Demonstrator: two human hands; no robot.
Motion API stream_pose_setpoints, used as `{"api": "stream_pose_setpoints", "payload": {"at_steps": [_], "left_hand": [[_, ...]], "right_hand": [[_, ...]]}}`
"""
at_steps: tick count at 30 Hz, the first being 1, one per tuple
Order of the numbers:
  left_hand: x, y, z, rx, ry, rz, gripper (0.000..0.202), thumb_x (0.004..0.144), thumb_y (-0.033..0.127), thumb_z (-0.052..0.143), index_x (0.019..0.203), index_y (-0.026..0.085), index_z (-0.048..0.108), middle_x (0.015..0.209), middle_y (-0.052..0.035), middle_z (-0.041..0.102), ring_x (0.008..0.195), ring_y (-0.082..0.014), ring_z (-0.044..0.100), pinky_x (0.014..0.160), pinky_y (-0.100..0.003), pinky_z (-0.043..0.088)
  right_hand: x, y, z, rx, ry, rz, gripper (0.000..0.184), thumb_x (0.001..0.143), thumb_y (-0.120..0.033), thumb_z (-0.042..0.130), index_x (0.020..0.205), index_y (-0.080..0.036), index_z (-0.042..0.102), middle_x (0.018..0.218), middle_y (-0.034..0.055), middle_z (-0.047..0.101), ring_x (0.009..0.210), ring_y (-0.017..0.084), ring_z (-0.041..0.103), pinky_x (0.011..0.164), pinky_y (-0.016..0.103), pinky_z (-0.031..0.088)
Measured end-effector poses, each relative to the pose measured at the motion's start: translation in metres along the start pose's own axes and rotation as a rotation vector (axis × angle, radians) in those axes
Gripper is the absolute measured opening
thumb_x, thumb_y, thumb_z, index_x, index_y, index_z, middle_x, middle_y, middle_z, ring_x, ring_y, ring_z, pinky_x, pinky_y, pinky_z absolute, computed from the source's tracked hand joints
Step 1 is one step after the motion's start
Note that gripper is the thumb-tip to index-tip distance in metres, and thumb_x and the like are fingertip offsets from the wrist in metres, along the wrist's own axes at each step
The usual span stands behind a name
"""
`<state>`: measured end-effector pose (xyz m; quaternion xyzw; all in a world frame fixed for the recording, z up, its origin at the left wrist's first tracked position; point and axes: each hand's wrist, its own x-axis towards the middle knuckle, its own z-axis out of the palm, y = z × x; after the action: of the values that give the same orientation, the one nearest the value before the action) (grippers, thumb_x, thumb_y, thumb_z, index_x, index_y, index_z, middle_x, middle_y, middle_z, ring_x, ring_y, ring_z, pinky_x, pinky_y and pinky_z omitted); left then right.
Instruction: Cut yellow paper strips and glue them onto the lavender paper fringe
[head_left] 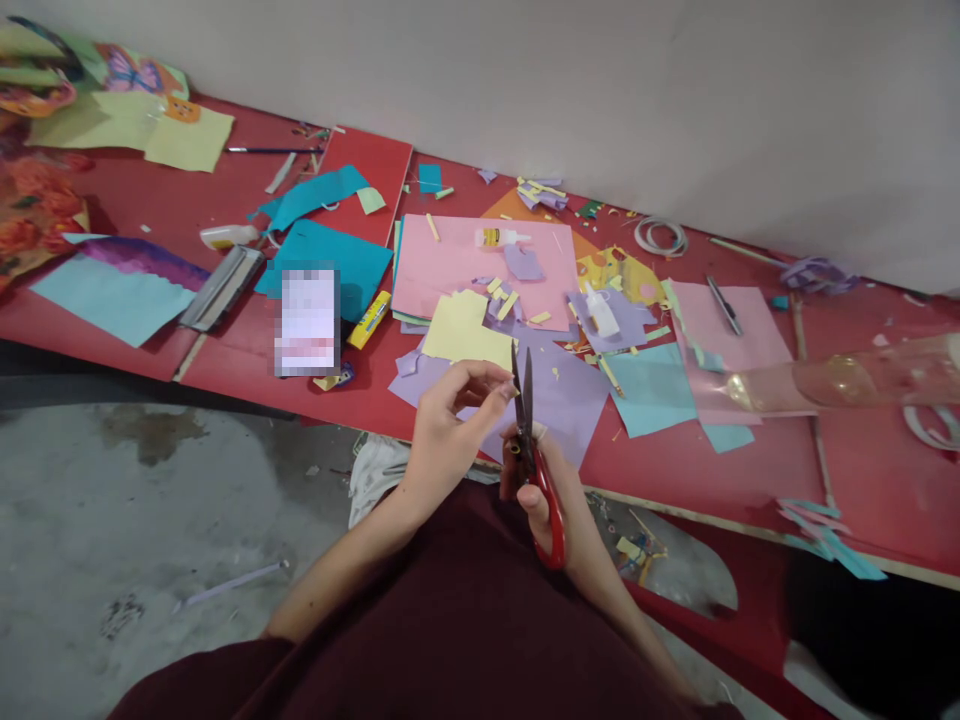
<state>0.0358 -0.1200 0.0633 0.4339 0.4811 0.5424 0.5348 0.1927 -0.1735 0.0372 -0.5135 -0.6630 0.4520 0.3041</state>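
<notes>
My right hand (551, 495) grips red-handled scissors (534, 465), blades pointing up and nearly closed. My left hand (446, 425) pinches a tiny scrap of paper (512, 390) right beside the blades; the scrap is too small to tell its colour. Both hands hover over my dark red lap, at the near edge of a low red table (750, 470). Just beyond the blades lie a pale yellow sheet (465, 330), a lilac sheet (559, 395) and a pink sheet (472, 265).
Coloured paper sheets and scraps cover the table. Glue bottles (501, 237) (602, 312), a yellow glue stick (369, 320), a phone (307, 320), a ruler-like bar (223, 287), a craft knife (724, 305) and tape rings (660, 237) lie around. Clear wrap (847, 380) at right. Grey floor at left.
</notes>
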Motion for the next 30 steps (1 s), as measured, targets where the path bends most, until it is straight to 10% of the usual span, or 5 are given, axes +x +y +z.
{"api": "stream_pose_setpoints", "payload": {"at_steps": [30], "left_hand": [[-0.0075,-0.0033,0.0068,-0.019,0.030,-0.004,0.007,0.091,0.026,0.069,0.094,0.019,0.068,0.088,-0.0020,0.070,0.082,-0.0129,0.066,0.077,-0.024,0.055]], "right_hand": [[0.0005,-0.0041,0.0052,0.107,0.105,0.125,0.069,0.089,-0.083,0.041,0.119,-0.022,0.054,0.081,0.0003,0.066,0.047,0.012,0.056,0.050,0.027,0.046]]}}
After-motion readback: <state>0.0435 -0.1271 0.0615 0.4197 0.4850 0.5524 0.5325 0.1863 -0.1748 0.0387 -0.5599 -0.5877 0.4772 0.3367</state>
